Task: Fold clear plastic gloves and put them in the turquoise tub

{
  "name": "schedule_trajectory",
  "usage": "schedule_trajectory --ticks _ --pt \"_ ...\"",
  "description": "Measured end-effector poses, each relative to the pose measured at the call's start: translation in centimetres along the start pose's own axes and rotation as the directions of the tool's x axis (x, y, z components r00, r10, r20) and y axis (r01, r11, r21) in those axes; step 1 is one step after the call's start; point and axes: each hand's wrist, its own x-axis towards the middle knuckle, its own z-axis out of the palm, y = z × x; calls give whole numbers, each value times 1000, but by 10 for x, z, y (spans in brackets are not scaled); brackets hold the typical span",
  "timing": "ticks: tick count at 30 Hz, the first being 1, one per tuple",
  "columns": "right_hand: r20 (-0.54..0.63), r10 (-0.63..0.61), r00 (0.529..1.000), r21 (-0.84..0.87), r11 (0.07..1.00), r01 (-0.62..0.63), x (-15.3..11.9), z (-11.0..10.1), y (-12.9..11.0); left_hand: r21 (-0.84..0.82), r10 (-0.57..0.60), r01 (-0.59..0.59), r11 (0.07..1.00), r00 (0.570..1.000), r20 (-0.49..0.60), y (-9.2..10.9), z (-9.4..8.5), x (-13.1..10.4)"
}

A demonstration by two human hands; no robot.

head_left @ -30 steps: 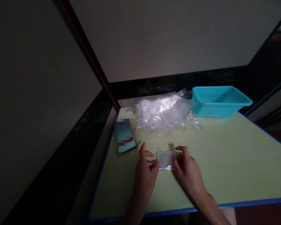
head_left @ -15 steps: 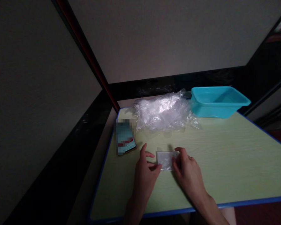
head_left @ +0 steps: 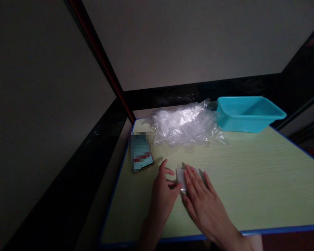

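Note:
A small flat clear plastic bag [head_left: 181,175] lies on the pale wood-look table [head_left: 253,181], partly covered by my right hand [head_left: 201,198]. That hand is flat on it, palm down, with fingers stretched out. At the bag's left edge is my left hand [head_left: 164,190], its thumb tip touching the near left corner. The fingers of my left hand are curved and apart from the thumb, with nothing between them.
Crumpled clear plastic [head_left: 185,123] is heaped at the back of the table. To its right stands a turquoise plastic basin [head_left: 247,122]. A phone [head_left: 146,162], partly blurred out, lies at the left edge. Walls rise behind and to the left.
My right hand has gone from pinching the bag's right edge to lying flat across it, fingers extended. My left hand has kept its pose. The view has shifted slightly.

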Motion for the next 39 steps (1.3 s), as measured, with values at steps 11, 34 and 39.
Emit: schedule_trajectory --ticks 11,34,39 --pt "20 61 998 42 997 -61 1 2 -3 49 44 -43 998 999 -13 -2 0 0" --pt "6 48 999 12 999 -48 1 0 -3 631 393 -612 477 790 470 -9 -9 -29" --pt "18 46 999 27 999 -46 1 -1 -3 683 364 -608 405 792 490 -14 -12 -30"
